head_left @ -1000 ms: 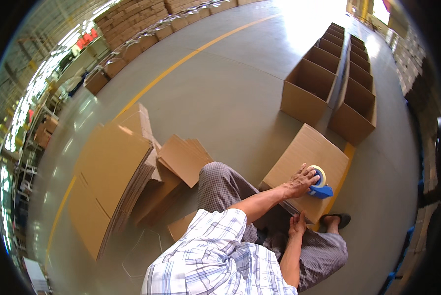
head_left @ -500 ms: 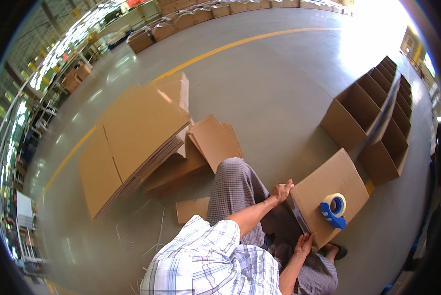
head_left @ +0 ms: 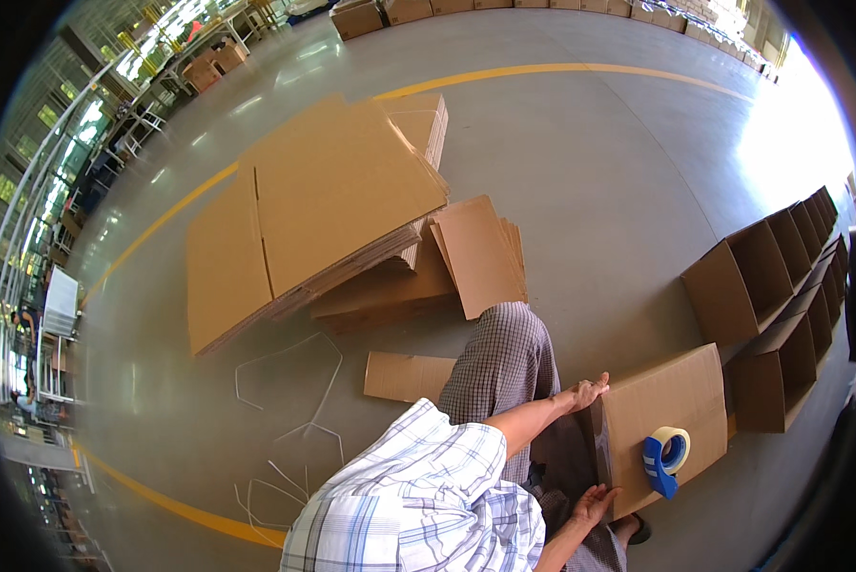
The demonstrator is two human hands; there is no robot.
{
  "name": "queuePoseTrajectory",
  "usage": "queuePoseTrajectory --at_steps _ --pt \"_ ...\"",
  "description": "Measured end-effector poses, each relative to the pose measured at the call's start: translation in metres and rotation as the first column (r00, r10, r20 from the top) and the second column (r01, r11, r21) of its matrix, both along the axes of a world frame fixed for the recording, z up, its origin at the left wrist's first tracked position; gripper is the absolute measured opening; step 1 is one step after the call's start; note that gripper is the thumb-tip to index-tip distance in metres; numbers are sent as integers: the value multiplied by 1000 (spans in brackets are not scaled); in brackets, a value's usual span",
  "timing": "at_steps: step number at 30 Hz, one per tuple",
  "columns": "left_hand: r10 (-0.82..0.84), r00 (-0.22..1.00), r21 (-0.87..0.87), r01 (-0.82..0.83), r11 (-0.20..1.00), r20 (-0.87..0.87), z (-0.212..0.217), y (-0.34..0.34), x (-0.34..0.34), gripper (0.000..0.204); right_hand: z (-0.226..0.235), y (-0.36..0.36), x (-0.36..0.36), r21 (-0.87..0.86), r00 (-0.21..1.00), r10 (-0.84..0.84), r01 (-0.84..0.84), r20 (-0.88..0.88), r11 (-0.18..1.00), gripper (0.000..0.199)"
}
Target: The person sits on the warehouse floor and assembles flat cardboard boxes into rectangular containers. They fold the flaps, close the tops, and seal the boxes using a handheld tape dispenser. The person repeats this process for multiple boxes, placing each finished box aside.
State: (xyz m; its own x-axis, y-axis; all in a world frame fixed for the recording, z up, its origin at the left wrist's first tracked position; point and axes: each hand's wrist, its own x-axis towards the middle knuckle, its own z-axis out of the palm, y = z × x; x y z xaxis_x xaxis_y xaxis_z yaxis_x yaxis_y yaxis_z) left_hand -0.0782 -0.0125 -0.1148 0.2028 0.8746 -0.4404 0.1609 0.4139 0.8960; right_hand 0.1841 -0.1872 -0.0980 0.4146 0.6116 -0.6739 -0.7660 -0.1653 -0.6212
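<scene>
a closed cardboard box [head_left: 661, 424] is held at its near end between the two hands. the left hand [head_left: 585, 392] is laid open over the box's upper near corner, fingers spread along the edge; the right hand [head_left: 595, 503] is cupped, palm up, against the lower near corner, not closed around anything. a moment earlier the left hand rested on the blue tape dispenser [head_left: 666, 458] on top of the box; that hand has since been drawn back to the box edge, and the dispenser is now left lying loose on the box top, beyond both hands. the box has also been brought nearer to the knees. from this it is judged that the taping stroke is finished and the box is being gripped for turning or shifting. beyond the box, past the hands, a row of open cartons [head_left: 771, 286] is stood; well apart on the left-hand side, a stack of flat cardboard sheets [head_left: 323, 205] lies on the floor [head_left: 590, 162].
</scene>
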Motion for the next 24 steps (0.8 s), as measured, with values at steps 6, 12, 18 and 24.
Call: queuePoseTrajectory --at_steps 6,12,18,24 --pt "304 877 29 -316 948 -373 -29 0 8 57 -16 -5 -1 260 974 222 -228 55 938 35" --pt "-127 916 -409 -44 911 -381 2 -49 -25 46 4 -8 -27 -42 988 -141 138 -63 989 32" --pt "-257 906 -312 364 877 335 49 -62 7 52 31 -3 -51 70 983 -139 148 -122 986 33" --pt "4 927 -379 149 913 375 50 -67 36 35 25 -11 -52 141 988 -85 104 -132 985 29"
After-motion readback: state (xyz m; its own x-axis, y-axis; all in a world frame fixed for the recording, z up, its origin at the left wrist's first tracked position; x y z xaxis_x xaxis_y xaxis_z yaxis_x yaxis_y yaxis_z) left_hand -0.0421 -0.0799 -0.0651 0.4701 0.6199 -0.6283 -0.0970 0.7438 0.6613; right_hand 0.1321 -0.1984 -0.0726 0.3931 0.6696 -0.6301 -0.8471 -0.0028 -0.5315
